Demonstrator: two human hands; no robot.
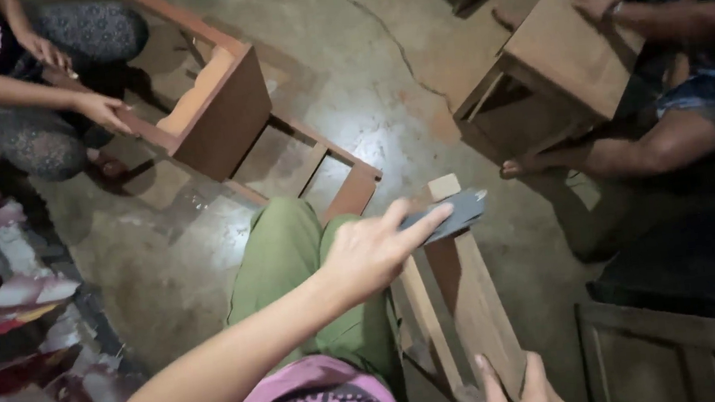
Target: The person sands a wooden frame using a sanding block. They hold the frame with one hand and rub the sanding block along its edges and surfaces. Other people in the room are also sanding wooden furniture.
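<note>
Sandpaper (449, 215), grey sheet, pinched flat between the thumb and fingers of the left hand (371, 251), pressed on the upper end of a wooden frame piece (469, 295).

Left hand: clenched on the sandpaper, arm reaching in from lower left across a green trouser knee (293, 250).

Right hand (521, 389): at the bottom edge of view, fingers clasped round the lower end of the wooden frame piece, steadying it.

Wooden frame piece: slatted, tilted away from the wearer, propped against the knee; a small square end block at its top, just beside the sandpaper.

Surroundings: cracked concrete floor (364, 80). A second wooden frame (220, 109), reddish-brown, lies upper left, touched by another person's hands (104, 111). A wooden stool (561, 62) upper right, held by a further person's hand, bare feet beside it. Patterned cloth (3, 284) at the left edge.

Risks, as judged: the sheet overhangs the frame's narrow edge, so a hard stroke could slip off and scrape the knuckles on the end block; the low right-hand grip gives little leverage, so the frame could twist off the knee; dim light may hide splinters.
</note>
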